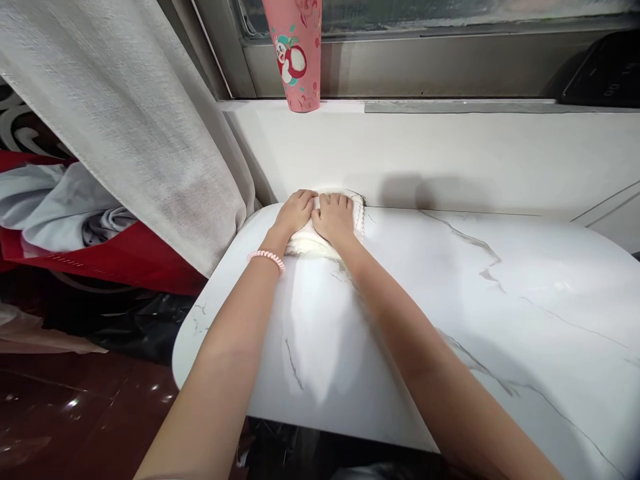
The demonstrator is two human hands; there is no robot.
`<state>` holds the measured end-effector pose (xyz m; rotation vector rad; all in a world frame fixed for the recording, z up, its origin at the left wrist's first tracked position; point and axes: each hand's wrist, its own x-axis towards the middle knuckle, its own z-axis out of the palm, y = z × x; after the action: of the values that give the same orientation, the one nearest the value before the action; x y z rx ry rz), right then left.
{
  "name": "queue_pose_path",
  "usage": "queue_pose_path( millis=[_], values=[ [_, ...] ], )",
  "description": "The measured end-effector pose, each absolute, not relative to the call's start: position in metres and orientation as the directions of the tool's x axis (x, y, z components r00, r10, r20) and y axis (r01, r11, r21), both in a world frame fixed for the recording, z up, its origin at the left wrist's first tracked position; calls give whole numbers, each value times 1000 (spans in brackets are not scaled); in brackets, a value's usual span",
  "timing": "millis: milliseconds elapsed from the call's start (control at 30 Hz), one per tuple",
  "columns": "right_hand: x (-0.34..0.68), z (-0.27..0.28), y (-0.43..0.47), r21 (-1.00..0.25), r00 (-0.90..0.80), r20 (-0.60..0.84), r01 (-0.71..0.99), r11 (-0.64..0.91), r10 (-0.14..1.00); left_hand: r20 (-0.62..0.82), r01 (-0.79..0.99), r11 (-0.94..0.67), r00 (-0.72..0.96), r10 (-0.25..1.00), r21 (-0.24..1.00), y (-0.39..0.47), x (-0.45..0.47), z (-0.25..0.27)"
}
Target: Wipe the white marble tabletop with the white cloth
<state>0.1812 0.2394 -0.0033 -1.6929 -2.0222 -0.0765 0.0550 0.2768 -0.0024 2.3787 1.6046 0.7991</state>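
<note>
Where fingers point(342, 201) cover cloth point(311, 244), a marbled tabletop point(425, 267) meets the wall point(425, 140)

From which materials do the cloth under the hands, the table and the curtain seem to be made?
Cloth: soft textile, perhaps cotton or microfibre; matte, with a textured edge.
Table: stone or marble-look laminate, I cannot tell which; glossy white, with grey veins and reflections.
Curtain: woven fabric, possibly linen-like; matte, with visible weave.
</note>
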Motion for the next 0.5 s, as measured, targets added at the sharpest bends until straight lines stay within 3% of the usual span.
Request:
queue_pose_path(
  millis=[233, 500],
  values=[
    [167, 5, 193, -268, -90, 345, 945, 190, 934, 338, 791, -495, 384, 859, 360, 239, 40, 0],
    [124, 11, 114, -313, -125, 333, 920, 234, 935, 333, 808, -486, 381, 863, 334, 163, -8, 5]
  ],
)
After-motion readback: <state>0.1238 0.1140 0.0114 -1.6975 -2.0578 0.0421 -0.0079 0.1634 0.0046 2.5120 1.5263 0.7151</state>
